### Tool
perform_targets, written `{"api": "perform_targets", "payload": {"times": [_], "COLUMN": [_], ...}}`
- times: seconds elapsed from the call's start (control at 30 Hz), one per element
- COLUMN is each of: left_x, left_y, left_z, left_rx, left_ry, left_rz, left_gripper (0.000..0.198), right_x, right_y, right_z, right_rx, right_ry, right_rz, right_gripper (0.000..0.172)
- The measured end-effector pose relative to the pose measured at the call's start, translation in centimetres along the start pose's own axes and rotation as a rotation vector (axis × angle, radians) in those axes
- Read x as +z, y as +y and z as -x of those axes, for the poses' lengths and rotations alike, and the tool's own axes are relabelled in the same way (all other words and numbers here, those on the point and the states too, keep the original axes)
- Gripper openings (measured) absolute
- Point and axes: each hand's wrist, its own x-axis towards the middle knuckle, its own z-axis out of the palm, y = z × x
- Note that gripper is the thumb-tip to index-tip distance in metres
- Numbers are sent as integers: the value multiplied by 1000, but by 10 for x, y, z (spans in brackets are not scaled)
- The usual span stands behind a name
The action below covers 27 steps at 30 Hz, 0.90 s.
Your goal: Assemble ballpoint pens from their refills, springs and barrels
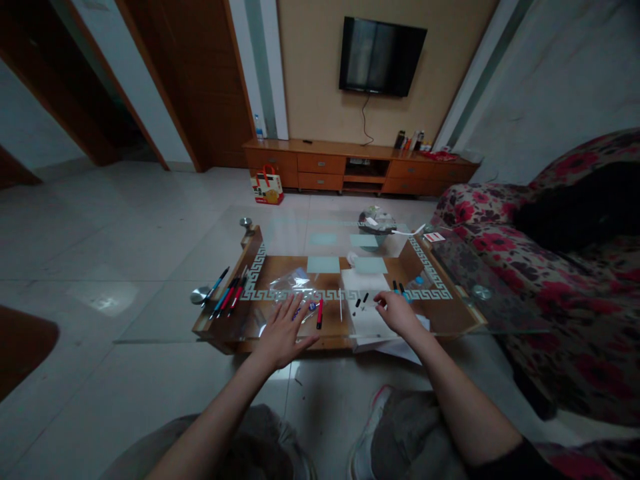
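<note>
My left hand point(283, 333) lies flat with fingers spread on the glass coffee table point(165, 293), just left of a red pen point(319, 313) and below a clear plastic bag point(293, 283). My right hand point(397, 312) rests curled on a white sheet of paper point(365, 297), its fingertips pinched near small dark pen parts point(361, 301); what they hold is too small to make out. Several red and blue pens point(227, 293) lie in a row at the table's left end. Two dark pens point(399, 288) lie just beyond my right hand.
A flowered sofa point(575, 267) stands close on the right. An ashtray-like dish point(377, 220) and a small red-and-white pack point(434, 237) sit at the table's far side. Beyond are a TV cabinet point(350, 167), a wall TV point(381, 57) and a gift bag point(267, 185) on tiled floor.
</note>
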Motion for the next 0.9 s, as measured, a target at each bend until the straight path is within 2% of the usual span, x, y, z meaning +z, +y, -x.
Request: {"api": "perform_targets", "payload": {"times": [0.23,0.37,0.7,0.9], "left_x": [10,9,6,7], "left_y": [-9,-9,-5,-4], "left_z": [8,7,6,6], "left_rx": [-40,-47,-66,-74], "left_ry": [-33,-54,-85,-123], "left_rz": [-48,-56,-68,-160], "left_gripper": [82,82,81,82], "right_x": [6,6,6,4], "right_y": [-3,-5,-9,-17], "right_z": [6,7,7,11], "right_rx": [-55,-58,-67,-94], "right_ry": [-5,-15,-32,-30], "right_rz": [21,44,77,67], "right_gripper": [17,11,14,13]}}
